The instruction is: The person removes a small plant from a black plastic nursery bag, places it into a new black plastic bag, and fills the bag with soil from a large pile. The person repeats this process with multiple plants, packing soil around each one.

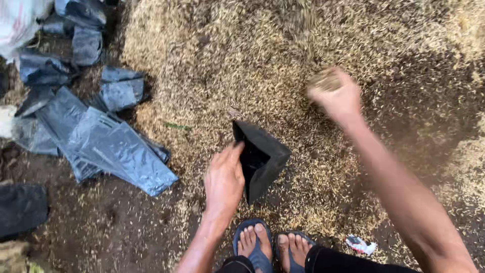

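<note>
My left hand grips the rim of a small black plastic bag and holds its mouth open just above the ground. My right hand, blurred, is closed on a handful of pale rice husk above the big husk pile, up and to the right of the bag. My two feet in blue sandals stand right below the bag.
Several flat and filled grey-black plastic bags lie on dark soil at the left. A white sack sits in the top left corner. A crumpled wrapper lies near my right foot. Dark soil shows at the right.
</note>
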